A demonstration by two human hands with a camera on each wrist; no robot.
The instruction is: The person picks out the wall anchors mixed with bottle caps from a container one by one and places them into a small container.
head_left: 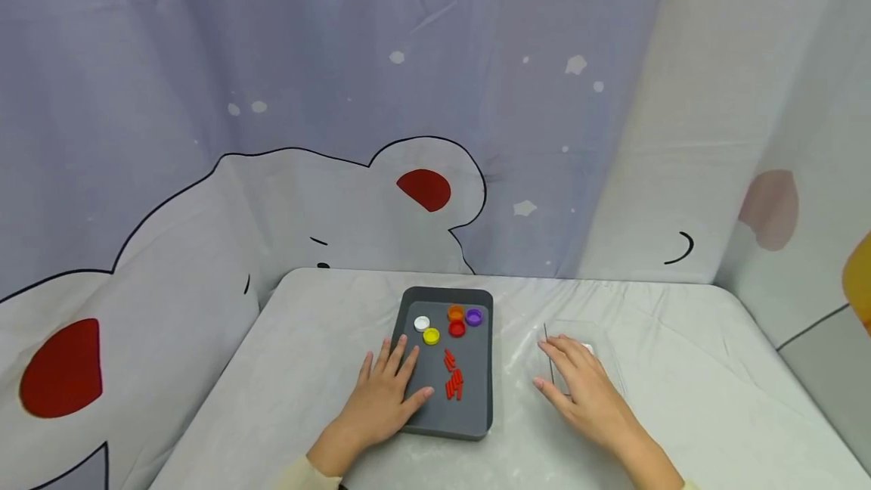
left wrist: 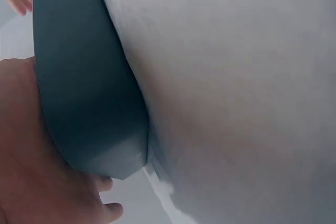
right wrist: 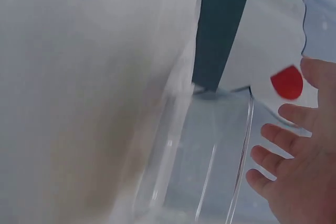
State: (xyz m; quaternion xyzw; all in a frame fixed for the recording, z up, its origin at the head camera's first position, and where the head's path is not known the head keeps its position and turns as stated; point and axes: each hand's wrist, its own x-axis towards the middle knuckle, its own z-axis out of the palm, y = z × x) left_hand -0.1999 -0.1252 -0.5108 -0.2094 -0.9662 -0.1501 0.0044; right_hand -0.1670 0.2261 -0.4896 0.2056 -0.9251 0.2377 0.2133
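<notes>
Smooth, matt tray (head_left: 452,420) and glossy, clear plastic box (right wrist: 202,156)

head: soft, even, fairly bright light; faint sheen on the white-covered table (head_left: 524,448) | left wrist: dimmer, hazy, bluish cast; brownish shade beside the grey tray (left wrist: 89,66) | right wrist: hazy, soft focus; pale glare streaks along the clear box (right wrist: 199,166)

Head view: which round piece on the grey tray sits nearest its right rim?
The purple piece; the orange piece and red piece are left of it, the white piece and yellow piece farther left.
</notes>
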